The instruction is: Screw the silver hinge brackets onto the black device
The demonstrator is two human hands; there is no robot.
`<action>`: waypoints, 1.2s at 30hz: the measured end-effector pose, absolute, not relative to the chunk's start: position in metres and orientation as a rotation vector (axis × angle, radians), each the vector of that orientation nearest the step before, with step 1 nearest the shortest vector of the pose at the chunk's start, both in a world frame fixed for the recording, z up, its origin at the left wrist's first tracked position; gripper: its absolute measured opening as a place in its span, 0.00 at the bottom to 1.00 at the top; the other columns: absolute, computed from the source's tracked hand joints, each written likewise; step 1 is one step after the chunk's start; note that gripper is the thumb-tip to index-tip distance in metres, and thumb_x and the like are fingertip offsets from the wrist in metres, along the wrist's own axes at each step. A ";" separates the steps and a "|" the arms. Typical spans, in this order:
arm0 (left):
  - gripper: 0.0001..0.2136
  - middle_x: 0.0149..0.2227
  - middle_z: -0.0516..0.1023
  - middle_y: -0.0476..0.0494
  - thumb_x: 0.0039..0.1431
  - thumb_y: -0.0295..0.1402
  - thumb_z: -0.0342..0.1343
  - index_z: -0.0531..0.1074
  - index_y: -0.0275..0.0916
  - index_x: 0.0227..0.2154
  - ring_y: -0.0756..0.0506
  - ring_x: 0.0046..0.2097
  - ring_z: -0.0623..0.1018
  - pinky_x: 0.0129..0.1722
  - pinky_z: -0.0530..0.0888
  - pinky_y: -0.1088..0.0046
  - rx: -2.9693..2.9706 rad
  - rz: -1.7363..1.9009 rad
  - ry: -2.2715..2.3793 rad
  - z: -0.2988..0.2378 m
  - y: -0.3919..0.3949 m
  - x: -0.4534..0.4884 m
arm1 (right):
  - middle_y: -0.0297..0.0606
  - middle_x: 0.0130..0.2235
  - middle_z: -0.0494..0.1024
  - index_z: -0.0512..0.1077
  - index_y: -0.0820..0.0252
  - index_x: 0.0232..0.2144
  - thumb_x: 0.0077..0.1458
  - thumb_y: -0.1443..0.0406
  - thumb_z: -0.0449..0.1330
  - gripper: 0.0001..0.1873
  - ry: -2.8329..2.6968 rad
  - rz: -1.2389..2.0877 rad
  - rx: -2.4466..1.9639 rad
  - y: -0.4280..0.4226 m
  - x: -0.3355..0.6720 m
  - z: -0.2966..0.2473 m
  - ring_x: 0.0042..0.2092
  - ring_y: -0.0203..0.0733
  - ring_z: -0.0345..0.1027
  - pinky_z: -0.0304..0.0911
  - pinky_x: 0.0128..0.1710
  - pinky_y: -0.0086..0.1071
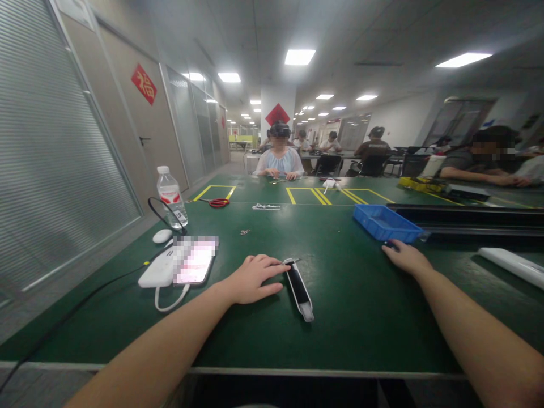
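My left hand lies flat on the green table, fingers stretched out, fingertips touching the top end of a long black-and-white device that lies on the mat. My right hand reaches to the right, resting on the table just below the near corner of a blue plastic tray. Its fingertips are by a small dark thing at the tray's corner; whether they pinch it I cannot make out.
A phone on a white power bank with cable lies at left, with a water bottle, white mouse and red scissors beyond. A black rail runs at right. People sit across the table and at the far right.
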State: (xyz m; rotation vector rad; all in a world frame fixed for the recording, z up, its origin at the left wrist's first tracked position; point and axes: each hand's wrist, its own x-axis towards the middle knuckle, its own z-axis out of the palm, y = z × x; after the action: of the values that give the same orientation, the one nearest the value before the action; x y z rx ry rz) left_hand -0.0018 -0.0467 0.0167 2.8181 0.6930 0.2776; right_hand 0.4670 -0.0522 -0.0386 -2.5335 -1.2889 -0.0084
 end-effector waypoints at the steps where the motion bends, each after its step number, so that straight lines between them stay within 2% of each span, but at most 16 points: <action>1: 0.21 0.57 0.64 0.44 0.63 0.45 0.42 0.57 0.51 0.58 0.39 0.55 0.63 0.51 0.60 0.60 2.820 0.270 0.696 0.017 -0.047 -0.002 | 0.56 0.48 0.71 0.64 0.63 0.56 0.55 0.52 0.48 0.31 -1.290 0.012 -2.570 -0.051 0.466 -0.038 0.50 0.56 0.66 0.61 0.47 0.42; 8: 0.21 0.57 0.63 0.44 0.63 0.46 0.42 0.57 0.52 0.58 0.39 0.55 0.63 0.50 0.61 0.60 2.818 0.273 0.696 0.017 -0.047 -0.002 | 0.56 0.48 0.70 0.62 0.57 0.57 0.56 0.50 0.45 0.31 -1.299 0.018 -2.659 -0.050 0.450 -0.034 0.52 0.57 0.64 0.59 0.48 0.43; 13: 0.21 0.57 0.64 0.44 0.63 0.45 0.42 0.57 0.52 0.58 0.40 0.55 0.63 0.50 0.61 0.61 2.819 0.291 0.686 0.016 -0.046 -0.002 | 0.54 0.47 0.71 0.63 0.57 0.57 0.55 0.50 0.47 0.31 -1.349 -0.009 -2.607 -0.054 0.447 -0.036 0.51 0.56 0.65 0.60 0.47 0.43; 21: 0.21 0.57 0.64 0.44 0.63 0.46 0.42 0.57 0.52 0.58 0.40 0.56 0.63 0.50 0.61 0.61 2.826 0.296 0.684 0.016 -0.047 -0.003 | 0.51 0.54 0.68 0.64 0.60 0.56 0.56 0.49 0.47 0.31 -1.429 0.030 -2.465 -0.053 0.435 -0.040 0.54 0.54 0.63 0.58 0.51 0.42; 28: 0.22 0.57 0.64 0.43 0.62 0.46 0.42 0.57 0.51 0.59 0.40 0.55 0.63 0.52 0.61 0.59 2.852 0.283 0.666 0.017 -0.047 -0.002 | 0.48 0.58 0.65 0.65 0.60 0.55 0.56 0.51 0.49 0.30 -1.697 0.078 -2.172 -0.039 0.369 -0.044 0.61 0.51 0.53 0.50 0.58 0.43; 33: 0.21 0.56 0.65 0.43 0.63 0.45 0.43 0.58 0.51 0.58 0.40 0.56 0.63 0.52 0.60 0.60 2.865 0.297 0.627 0.016 -0.047 -0.002 | 0.49 0.61 0.59 0.61 0.66 0.58 0.60 0.52 0.43 0.32 -1.858 0.206 -2.004 -0.025 0.311 -0.040 0.63 0.49 0.47 0.43 0.62 0.40; 36: 0.21 0.55 0.66 0.43 0.63 0.45 0.43 0.59 0.50 0.57 0.41 0.55 0.64 0.52 0.61 0.62 2.872 0.313 0.586 0.015 -0.047 -0.002 | 0.45 0.61 0.59 0.63 0.64 0.57 0.61 0.52 0.39 0.31 -1.881 0.343 -1.889 -0.016 0.279 -0.035 0.64 0.45 0.45 0.39 0.63 0.39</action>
State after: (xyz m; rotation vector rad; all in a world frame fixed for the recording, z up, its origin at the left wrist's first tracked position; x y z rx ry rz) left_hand -0.0018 -0.0467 0.0149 2.8718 0.5860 0.3125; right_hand 0.2790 -0.0156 -0.0351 -1.8893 -1.8809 0.3427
